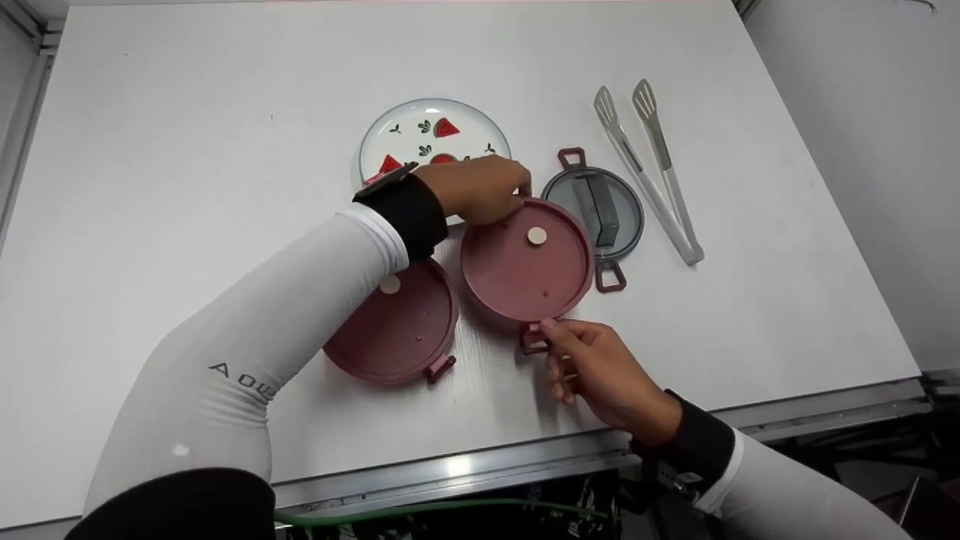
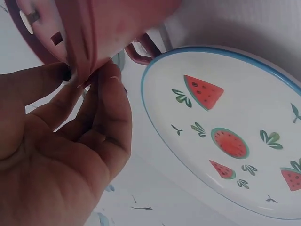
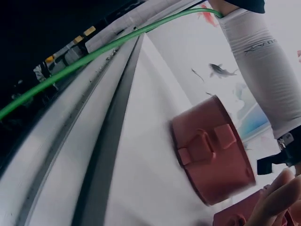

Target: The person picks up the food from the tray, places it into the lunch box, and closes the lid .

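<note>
Because it looks rigid, the container [image 1: 514,274] beside the plate [image 1: 412,116] suits both hands [image 1: 480,189] [image 1: 600,367] pinching its rim [image 1: 589,266] and latch [image 1: 533,341].

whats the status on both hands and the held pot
Left hand pinching pink pot at far edge. Right hand on its near handle. Second pot, see-through lid close alongside.

head: glare on metal edge [image 1: 457,466] | left wrist: shadow upper right | right wrist: upper left dark
</note>
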{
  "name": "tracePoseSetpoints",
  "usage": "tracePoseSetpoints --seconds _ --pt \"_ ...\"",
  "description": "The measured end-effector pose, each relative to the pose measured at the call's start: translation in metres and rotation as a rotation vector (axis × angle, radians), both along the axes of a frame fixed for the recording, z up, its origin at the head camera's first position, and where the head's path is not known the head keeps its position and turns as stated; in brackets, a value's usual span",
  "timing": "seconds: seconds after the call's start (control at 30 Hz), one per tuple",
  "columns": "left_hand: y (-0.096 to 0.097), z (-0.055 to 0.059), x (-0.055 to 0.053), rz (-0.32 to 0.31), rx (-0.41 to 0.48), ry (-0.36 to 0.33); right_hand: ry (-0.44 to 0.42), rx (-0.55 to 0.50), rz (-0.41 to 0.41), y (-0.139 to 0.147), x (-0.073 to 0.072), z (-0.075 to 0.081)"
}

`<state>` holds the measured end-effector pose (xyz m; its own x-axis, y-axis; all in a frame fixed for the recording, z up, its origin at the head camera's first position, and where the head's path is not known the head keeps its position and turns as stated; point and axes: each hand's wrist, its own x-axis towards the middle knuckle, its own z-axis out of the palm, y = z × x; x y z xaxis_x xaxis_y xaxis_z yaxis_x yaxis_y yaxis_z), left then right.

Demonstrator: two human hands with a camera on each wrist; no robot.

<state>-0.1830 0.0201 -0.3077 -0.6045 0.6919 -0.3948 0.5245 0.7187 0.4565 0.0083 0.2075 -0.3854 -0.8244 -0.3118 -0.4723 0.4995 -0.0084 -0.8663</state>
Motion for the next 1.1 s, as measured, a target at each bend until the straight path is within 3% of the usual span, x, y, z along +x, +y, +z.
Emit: tracePoseSetpoints --seconds 0.17,0.33,0.47,0.63,0.77,1.1 --pt "-0.012 0.014 0.002 0.021 0.119 0.039 0.086 0.019 0.009 0.011 -0.004 0.019" --pt "-0.04 0.033 0.011 0.155 0.263 0.044 0.184 -0.018 0.033 0.011 -0.011 0.038" --pt "-0.072 0.042 0.023 0.256 0.323 0.048 0.247 -0.057 0.088 -0.001 -0.02 0.049" --pt "-0.114 0.036 0.037 0.346 0.325 0.046 0.24 -0.106 0.189 -0.029 -0.027 0.048" --pt "-0.137 0.029 0.045 0.404 0.305 0.049 0.227 -0.114 0.243 -0.048 -0.029 0.043" --pt "-0.159 0.009 0.055 0.435 0.323 0.053 0.223 -0.09 0.287 -0.061 -0.027 0.029"
